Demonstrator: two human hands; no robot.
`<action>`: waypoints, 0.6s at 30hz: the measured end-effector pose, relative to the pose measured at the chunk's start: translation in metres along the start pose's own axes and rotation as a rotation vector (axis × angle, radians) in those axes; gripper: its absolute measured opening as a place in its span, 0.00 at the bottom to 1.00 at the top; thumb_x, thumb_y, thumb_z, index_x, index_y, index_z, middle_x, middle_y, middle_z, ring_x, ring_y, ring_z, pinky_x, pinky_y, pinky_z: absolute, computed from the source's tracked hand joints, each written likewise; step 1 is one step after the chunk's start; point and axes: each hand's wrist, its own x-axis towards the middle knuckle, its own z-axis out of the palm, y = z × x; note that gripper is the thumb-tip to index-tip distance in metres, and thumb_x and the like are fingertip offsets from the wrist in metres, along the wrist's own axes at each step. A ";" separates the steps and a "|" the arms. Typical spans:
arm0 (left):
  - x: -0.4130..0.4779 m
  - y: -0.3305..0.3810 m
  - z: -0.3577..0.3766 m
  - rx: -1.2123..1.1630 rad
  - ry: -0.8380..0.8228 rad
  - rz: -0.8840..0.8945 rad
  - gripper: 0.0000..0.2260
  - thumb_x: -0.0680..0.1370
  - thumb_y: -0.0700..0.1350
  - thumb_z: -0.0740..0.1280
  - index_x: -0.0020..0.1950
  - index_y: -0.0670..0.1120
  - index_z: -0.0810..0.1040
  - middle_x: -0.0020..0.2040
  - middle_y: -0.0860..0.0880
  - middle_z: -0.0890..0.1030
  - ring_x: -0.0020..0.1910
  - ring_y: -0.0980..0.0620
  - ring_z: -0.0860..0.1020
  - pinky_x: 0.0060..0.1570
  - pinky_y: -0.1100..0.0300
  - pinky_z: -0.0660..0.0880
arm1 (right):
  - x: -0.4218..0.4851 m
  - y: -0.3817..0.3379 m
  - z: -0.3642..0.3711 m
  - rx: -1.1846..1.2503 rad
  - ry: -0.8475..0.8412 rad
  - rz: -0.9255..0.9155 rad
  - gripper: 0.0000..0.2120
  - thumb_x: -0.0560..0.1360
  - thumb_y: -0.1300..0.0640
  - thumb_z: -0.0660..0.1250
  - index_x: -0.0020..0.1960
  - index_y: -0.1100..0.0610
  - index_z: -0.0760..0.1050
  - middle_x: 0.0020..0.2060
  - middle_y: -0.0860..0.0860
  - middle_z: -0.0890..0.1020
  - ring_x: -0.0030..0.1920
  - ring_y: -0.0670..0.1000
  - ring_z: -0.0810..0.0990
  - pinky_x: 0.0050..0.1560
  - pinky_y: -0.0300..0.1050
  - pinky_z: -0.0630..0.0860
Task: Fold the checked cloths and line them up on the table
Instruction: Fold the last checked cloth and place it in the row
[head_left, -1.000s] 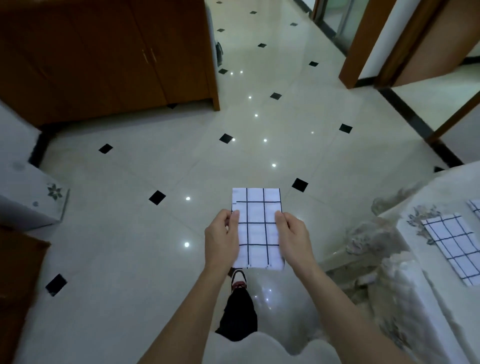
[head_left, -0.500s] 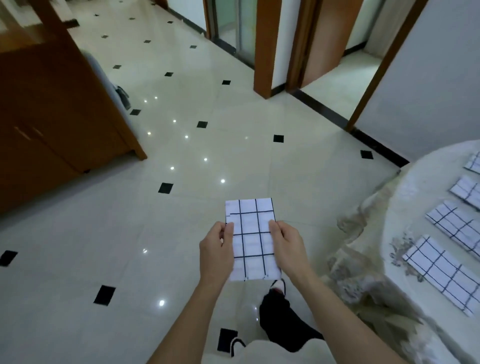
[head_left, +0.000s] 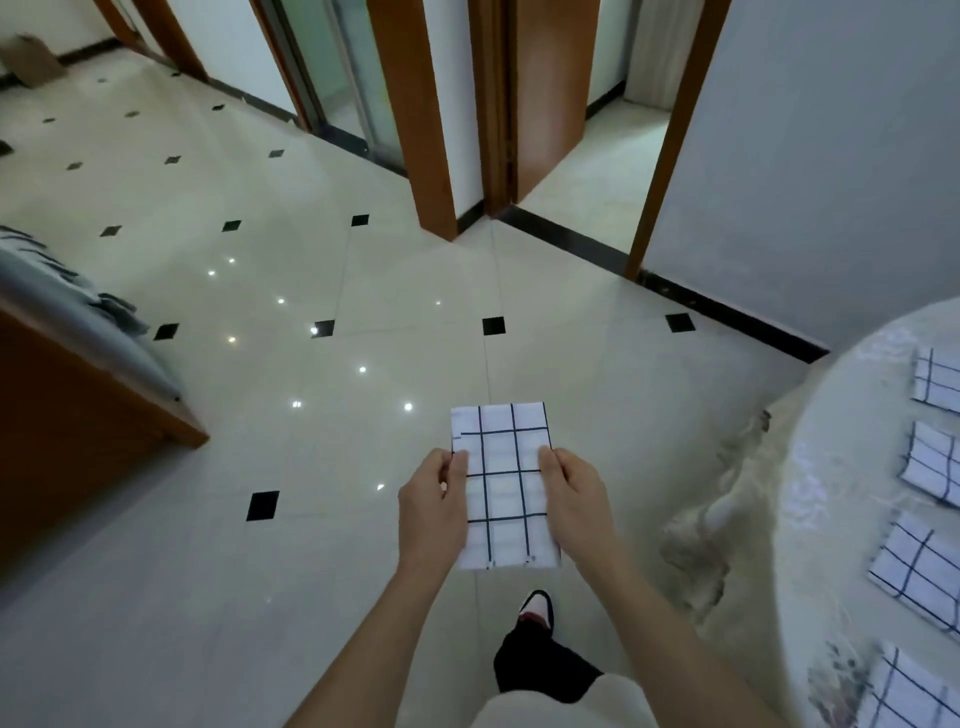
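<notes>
You turned toward the table (head_left: 852, 467); left hand (head_left: 431, 509) and right hand (head_left: 574, 506) pinch the folded cloth (head_left: 506, 488), ready to place

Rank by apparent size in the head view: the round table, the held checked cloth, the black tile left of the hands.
1. table, cut by the frame
2. held checked cloth
3. black tile
The cloth is nearer the camera; true sizes stay unsure.

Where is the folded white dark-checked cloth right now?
In the head view, the folded white checked cloth is low centre, held between left hand and right hand over the tiled floor, left of the draped table.
</notes>
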 end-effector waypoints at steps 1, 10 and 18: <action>0.019 0.012 0.010 0.000 -0.016 0.009 0.13 0.82 0.50 0.63 0.39 0.46 0.73 0.34 0.50 0.76 0.31 0.58 0.68 0.32 0.65 0.66 | 0.020 -0.007 -0.007 0.007 0.014 0.000 0.20 0.83 0.51 0.58 0.39 0.64 0.69 0.31 0.48 0.75 0.31 0.44 0.70 0.34 0.40 0.69; 0.137 0.078 0.092 0.015 -0.170 0.049 0.13 0.82 0.49 0.63 0.39 0.48 0.74 0.36 0.51 0.77 0.31 0.61 0.71 0.32 0.68 0.68 | 0.143 -0.026 -0.055 0.041 0.154 0.070 0.19 0.84 0.50 0.58 0.39 0.61 0.72 0.35 0.55 0.79 0.35 0.48 0.75 0.38 0.47 0.73; 0.235 0.113 0.171 -0.011 -0.302 0.067 0.13 0.81 0.48 0.64 0.37 0.47 0.74 0.33 0.52 0.76 0.32 0.57 0.71 0.33 0.66 0.67 | 0.245 -0.034 -0.093 0.013 0.278 0.129 0.18 0.83 0.52 0.59 0.35 0.54 0.68 0.30 0.46 0.75 0.32 0.44 0.71 0.35 0.42 0.68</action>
